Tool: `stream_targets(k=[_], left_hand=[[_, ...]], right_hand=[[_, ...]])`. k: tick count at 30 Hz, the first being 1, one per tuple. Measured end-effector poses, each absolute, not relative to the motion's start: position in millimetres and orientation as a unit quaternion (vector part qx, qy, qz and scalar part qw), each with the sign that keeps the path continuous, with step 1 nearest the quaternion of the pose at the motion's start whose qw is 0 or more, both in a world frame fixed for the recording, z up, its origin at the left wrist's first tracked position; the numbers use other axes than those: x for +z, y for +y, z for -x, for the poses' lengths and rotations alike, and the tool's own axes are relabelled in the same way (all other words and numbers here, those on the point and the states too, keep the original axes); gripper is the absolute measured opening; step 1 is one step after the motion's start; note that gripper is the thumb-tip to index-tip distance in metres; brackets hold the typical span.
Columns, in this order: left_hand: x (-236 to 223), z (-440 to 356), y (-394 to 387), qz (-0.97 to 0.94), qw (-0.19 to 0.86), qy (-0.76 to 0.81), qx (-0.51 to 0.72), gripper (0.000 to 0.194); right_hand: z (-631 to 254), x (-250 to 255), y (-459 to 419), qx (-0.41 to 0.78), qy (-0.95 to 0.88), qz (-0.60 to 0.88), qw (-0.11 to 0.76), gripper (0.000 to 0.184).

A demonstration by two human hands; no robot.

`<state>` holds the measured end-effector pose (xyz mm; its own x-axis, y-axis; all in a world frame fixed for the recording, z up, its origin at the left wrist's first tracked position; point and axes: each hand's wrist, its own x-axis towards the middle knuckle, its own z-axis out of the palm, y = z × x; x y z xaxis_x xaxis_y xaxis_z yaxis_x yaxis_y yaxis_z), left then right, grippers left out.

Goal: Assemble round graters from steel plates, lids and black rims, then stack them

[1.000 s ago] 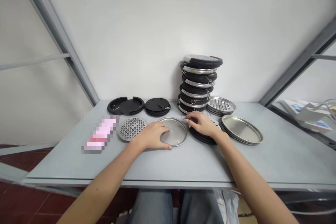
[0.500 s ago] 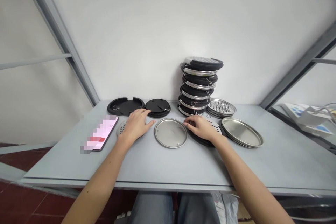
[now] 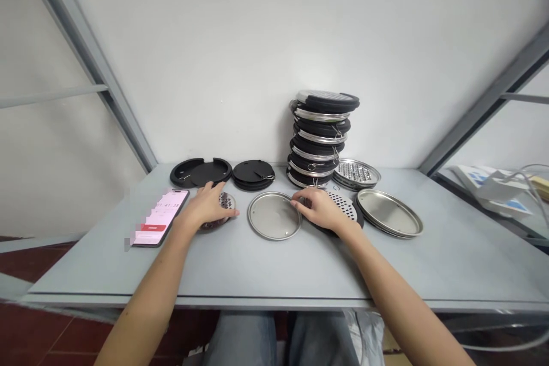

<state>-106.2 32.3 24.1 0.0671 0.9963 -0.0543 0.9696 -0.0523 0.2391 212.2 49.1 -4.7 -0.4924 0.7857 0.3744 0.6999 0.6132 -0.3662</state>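
My left hand (image 3: 205, 207) reaches over a small round metal grater disc (image 3: 227, 201), thumb and fingers spread around its edge; the palm hides part of it. Whether it touches the disc I cannot tell. My right hand (image 3: 319, 209) lies with bent, parted fingers over a perforated grater disc in a black holder (image 3: 345, 206). Its fingertips come to the right rim of a shallow round metal plate (image 3: 274, 217), which lies flat between my hands.
Behind stands a tall stack of black-and-metal grater sets (image 3: 319, 143). Black round holders (image 3: 253, 174) and a black open-sided ring (image 3: 180, 171) lie back left, a phone (image 3: 160, 220) at left. Metal plates (image 3: 390, 214) and grater discs (image 3: 358, 172) are piled at right.
My left hand has shifted slightly left and widened its thumb, uncovering the grater disc's right part. My right hand keeps its place by the plate. The view has moved slightly.
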Motion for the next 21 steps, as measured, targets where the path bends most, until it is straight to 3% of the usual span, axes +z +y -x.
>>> stream_targets(k=[7,12,16,21], left_hand=[[19.3,107.0,35.3,-0.722,0.061,0.686,0.072,0.095],[30.8,93.2,30.4,-0.757,0.01,0.623,0.197,0.072],[35.4,67.2,21.2,-0.816,-0.034,0.495,0.296,0.071],[17.6,39.5,16.4,-0.886,-0.022,0.372,0.275,0.073]], right_hand=[[-210.1,-4.3,48.2,0.087,-0.873,0.415,0.241,0.021],[-210.0,-6.8,49.0,0.089,-0.863,0.431,0.249,0.024],[-204.4,-5.6,44.9,0.101,-0.842,0.436,0.302,0.025],[-190.7,-0.5,35.4,0.23,-0.797,0.412,0.378,0.032]])
